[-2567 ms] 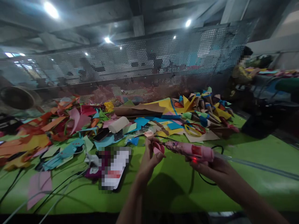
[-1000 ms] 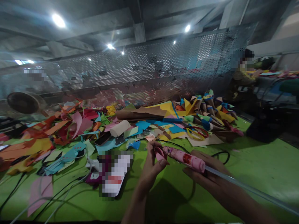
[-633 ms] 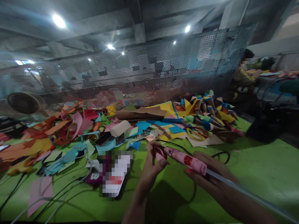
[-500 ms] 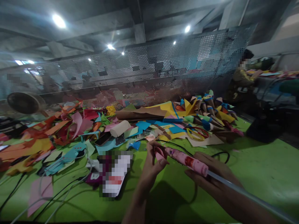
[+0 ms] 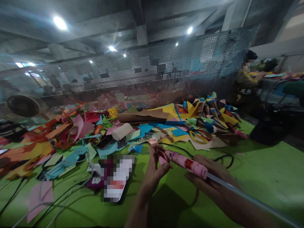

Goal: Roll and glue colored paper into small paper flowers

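Observation:
A small curled piece of pink paper (image 5: 162, 157) is pinched between the thumb and fingers of my left hand (image 5: 153, 172). My right hand (image 5: 215, 182) is closed round a pink, stained hot glue gun (image 5: 186, 162); its handle is hidden by my fingers. From the gun's back end a long translucent glue stick (image 5: 249, 193) runs out over my right forearm. The nozzle points left and sits right by the paper's edge; whether they touch I cannot tell. Both hands are just above the green table (image 5: 266, 167).
A phone (image 5: 120, 179) lies left of my hands, beside white and black cables and a purple plug block (image 5: 96, 183). Scissors (image 5: 200, 136) with yellow and red handles lie behind. Heaped coloured paper (image 5: 80, 126) and paper cones (image 5: 211, 112) line the perforated screen. Another person (image 5: 247, 77) sits far right.
The glue gun and my right hand have shifted slightly left, bringing the nozzle closer to the pink paper. My left hand has hardly moved.

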`<state>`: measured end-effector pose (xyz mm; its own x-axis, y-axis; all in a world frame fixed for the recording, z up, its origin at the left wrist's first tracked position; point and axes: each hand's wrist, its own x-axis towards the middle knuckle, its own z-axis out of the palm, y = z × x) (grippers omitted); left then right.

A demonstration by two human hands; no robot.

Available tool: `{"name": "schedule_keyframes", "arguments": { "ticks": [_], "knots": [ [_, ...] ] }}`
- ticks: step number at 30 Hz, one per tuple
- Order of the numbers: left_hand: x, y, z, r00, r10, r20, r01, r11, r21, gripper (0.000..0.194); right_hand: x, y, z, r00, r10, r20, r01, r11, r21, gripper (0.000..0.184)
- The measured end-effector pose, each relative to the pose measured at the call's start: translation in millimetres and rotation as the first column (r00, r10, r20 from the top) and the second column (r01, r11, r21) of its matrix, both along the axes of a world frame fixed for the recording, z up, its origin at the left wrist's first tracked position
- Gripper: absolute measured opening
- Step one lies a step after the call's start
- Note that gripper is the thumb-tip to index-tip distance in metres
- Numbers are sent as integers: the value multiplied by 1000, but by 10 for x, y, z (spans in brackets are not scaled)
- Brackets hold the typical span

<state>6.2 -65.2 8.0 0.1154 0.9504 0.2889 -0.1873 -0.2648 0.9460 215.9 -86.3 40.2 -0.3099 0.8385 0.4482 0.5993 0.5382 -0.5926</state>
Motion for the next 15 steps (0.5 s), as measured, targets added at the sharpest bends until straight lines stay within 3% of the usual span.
{"name": "schedule_keyframes", "arguments": {
  "ticks": [15],
  "knots": [
    [-9,-8,25,1000,-8,-12,8,1000,-6,59,-42,-1,111,1000,7,-4,-8,1000,-30,19]
  ]
}}
